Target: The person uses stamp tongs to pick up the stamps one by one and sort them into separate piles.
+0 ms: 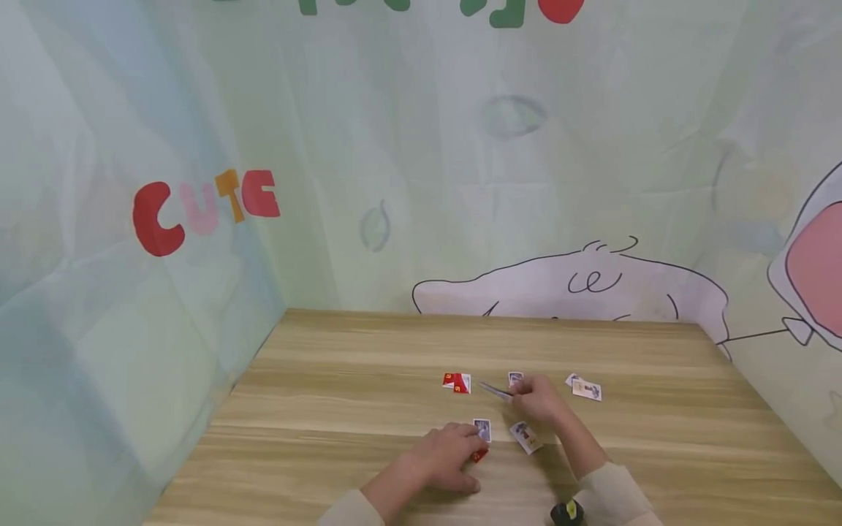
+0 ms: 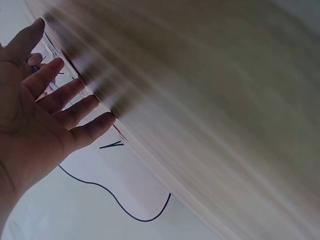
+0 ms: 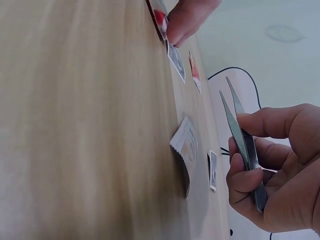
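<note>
I see R hand (image 1: 536,398) pinching tweezers (image 3: 237,134), tips a bit apart, over table (image 1: 329,409); L hand (image 1: 444,456) w/ fingers spread, touching grey stamp (image 1: 483,429), red stamp (image 1: 480,456) beside

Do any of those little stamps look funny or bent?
Yes: the stamp just below the right hand in the head view. It lies crooked, and the right wrist view shows it curved, not flat.
</note>
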Tool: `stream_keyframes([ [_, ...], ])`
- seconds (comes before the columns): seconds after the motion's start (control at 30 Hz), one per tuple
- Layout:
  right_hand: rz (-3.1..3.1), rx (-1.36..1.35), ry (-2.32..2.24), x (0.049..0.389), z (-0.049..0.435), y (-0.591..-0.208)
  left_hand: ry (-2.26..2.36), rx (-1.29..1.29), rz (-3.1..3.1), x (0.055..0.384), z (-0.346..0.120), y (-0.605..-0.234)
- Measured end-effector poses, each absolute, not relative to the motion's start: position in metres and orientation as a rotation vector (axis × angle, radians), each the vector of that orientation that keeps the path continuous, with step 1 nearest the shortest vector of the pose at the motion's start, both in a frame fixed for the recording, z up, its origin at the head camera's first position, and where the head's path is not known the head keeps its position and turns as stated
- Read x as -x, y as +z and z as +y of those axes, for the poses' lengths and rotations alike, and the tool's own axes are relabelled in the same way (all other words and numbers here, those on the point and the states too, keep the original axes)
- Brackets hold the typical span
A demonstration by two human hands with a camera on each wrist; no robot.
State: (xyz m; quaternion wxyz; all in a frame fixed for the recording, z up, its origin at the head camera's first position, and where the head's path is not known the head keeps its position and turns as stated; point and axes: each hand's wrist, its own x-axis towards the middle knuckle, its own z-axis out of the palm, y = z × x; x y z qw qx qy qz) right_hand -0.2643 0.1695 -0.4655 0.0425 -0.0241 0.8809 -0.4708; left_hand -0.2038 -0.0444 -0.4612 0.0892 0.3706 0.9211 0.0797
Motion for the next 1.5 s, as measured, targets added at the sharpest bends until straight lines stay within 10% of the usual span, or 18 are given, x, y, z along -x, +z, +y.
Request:
stream_keyframes([
  [1.5,2.49,0.385,-1.411,0.241,0.202,-0.473,0.219,-1.054,2.802,0.203,-0.049,-0.459],
])
